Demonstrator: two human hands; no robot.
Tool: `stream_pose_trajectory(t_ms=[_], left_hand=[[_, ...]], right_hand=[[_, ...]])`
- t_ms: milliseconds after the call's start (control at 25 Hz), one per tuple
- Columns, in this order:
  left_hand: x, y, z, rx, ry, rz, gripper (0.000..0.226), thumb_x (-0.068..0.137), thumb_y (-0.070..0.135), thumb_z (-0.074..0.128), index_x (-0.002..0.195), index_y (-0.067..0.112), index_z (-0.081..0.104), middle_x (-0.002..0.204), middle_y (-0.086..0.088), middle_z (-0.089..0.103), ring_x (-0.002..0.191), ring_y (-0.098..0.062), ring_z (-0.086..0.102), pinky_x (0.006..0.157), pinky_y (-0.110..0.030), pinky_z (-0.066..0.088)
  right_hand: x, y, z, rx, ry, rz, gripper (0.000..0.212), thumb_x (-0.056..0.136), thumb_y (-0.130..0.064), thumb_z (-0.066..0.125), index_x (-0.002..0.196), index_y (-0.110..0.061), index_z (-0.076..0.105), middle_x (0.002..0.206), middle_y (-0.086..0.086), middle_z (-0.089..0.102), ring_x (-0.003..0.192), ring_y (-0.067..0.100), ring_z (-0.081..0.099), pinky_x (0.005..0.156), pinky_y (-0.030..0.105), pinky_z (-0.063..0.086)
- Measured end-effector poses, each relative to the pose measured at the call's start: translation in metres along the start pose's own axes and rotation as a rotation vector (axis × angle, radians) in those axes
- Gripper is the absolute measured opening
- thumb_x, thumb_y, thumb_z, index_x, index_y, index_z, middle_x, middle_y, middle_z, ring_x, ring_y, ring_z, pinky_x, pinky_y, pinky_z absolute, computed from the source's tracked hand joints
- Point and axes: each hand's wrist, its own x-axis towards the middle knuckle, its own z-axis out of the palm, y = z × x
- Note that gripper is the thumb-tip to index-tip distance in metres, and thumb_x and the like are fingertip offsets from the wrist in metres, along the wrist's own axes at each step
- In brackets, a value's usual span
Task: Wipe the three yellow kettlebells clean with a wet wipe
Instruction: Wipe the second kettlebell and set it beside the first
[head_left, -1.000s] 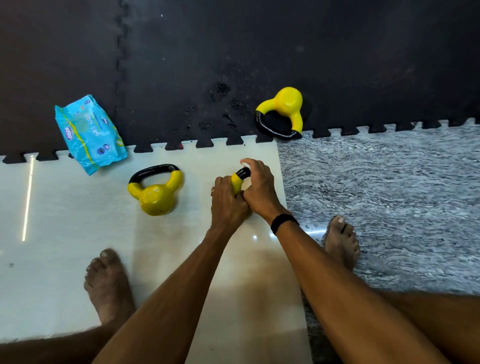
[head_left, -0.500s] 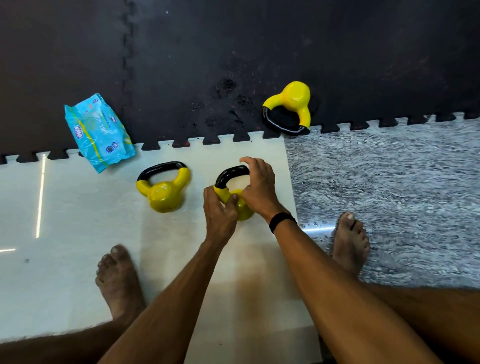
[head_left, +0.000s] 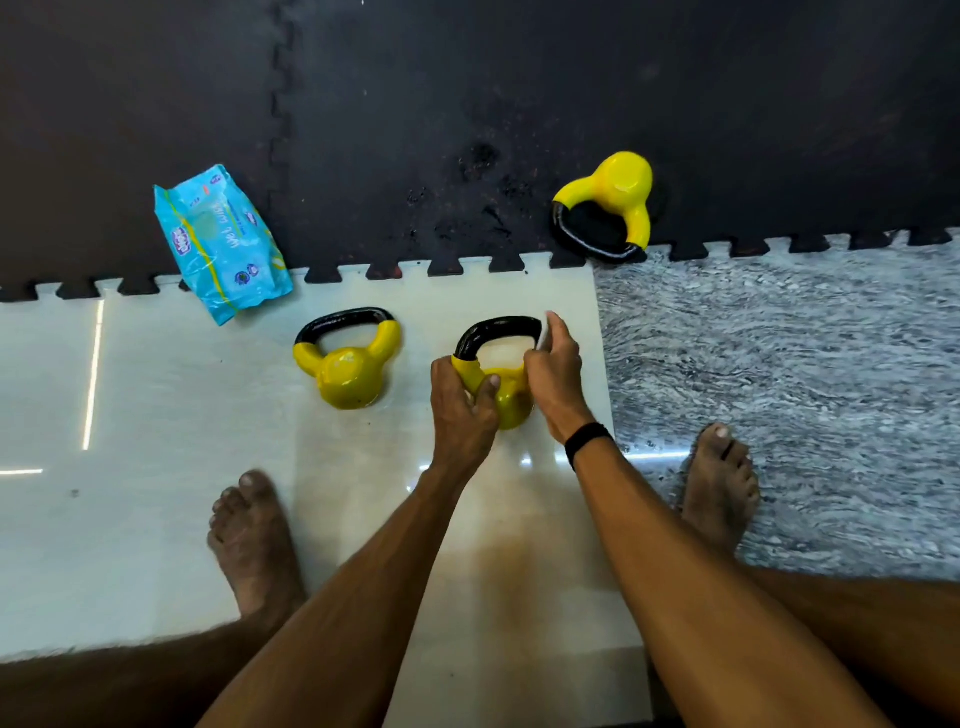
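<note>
Three yellow kettlebells with black handles lie on the floor. The middle kettlebell (head_left: 511, 400) rests on the white tile, handle pointing away from me. My left hand (head_left: 462, 410) grips its left shoulder and body. My right hand (head_left: 556, 371) sits on the handle's right side, pinching a white wet wipe (head_left: 543, 338) of which only a sliver shows. A second kettlebell (head_left: 349, 371) lies to the left, untouched. The third kettlebell (head_left: 618, 195) lies on the black mat at the far right.
A blue wet wipe pack (head_left: 221, 241) lies at the far left, across the edge of the black foam mat (head_left: 467, 104). My bare feet, the left foot (head_left: 252, 545) and the right foot (head_left: 719, 483), flank the white tile (head_left: 156, 467). Grey patterned flooring (head_left: 805, 364) lies to the right.
The middle kettlebell's black handle has come into full sight as my hands shifted lower on it. My left hand moved down onto its body; my right slid to the handle's right side.
</note>
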Motion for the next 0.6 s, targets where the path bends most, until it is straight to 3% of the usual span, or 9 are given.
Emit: stream_pose_trajectory(t_ms=[80,160,240,320,480,600], left_hand=[[0.001,0.001,0.001,0.004,-0.004,-0.004,0.027,0.083,0.027,0.055,0.094,0.005,0.044,0.091,-0.013,0.045,0.082,-0.018,0.043,0.067,-0.012,0.033],[0.006,0.004,0.002,0.0,-0.026,-0.003,0.026,0.082,0.028,0.055,0.091,0.007,0.042,0.089,-0.01,0.042,0.081,-0.018,0.041,0.068,-0.018,0.031],[0.01,0.008,0.004,0.015,-0.057,0.024,0.024,0.081,0.026,0.056,0.09,0.008,0.042,0.09,-0.009,0.041,0.082,-0.019,0.041,0.071,-0.021,0.031],[0.014,0.011,0.007,0.069,-0.088,0.035,0.024,0.084,0.023,0.058,0.093,0.006,0.044,0.092,-0.008,0.04,0.084,-0.02,0.041,0.073,-0.026,0.032],[0.02,0.016,0.012,0.119,-0.14,0.016,0.026,0.088,0.017,0.063,0.101,0.002,0.046,0.096,-0.007,0.04,0.088,-0.021,0.041,0.076,-0.036,0.038],[0.024,0.022,0.012,0.139,-0.169,-0.018,0.029,0.089,0.018,0.062,0.105,0.0,0.046,0.097,-0.006,0.039,0.089,-0.02,0.041,0.075,-0.031,0.035]], right_hand=[[-0.01,0.003,-0.001,0.008,0.018,-0.068,0.052,0.098,-0.006,0.036,0.15,-0.008,0.025,0.154,0.01,0.032,0.142,0.023,0.03,0.116,0.03,0.024],[-0.026,0.018,-0.002,-0.006,0.155,-0.096,0.048,0.099,-0.003,0.035,0.147,-0.005,0.031,0.147,0.014,0.043,0.135,0.025,0.042,0.104,0.022,0.032],[-0.029,0.033,-0.004,-0.05,0.327,-0.2,0.039,0.095,-0.001,0.044,0.132,-0.003,0.054,0.124,0.018,0.063,0.114,0.03,0.06,0.086,0.022,0.045],[-0.018,0.042,-0.004,-0.046,0.425,-0.266,0.023,0.088,-0.004,0.061,0.111,-0.002,0.067,0.104,0.017,0.067,0.093,0.032,0.065,0.074,0.027,0.051],[-0.002,0.04,-0.01,0.047,0.496,-0.207,0.024,0.075,-0.006,0.078,0.092,0.0,0.063,0.099,0.018,0.056,0.078,0.028,0.062,0.071,0.038,0.057],[0.01,0.038,-0.015,-0.047,0.47,-0.305,0.017,0.075,-0.005,0.077,0.087,0.001,0.067,0.094,0.018,0.061,0.08,0.03,0.062,0.071,0.037,0.055]])
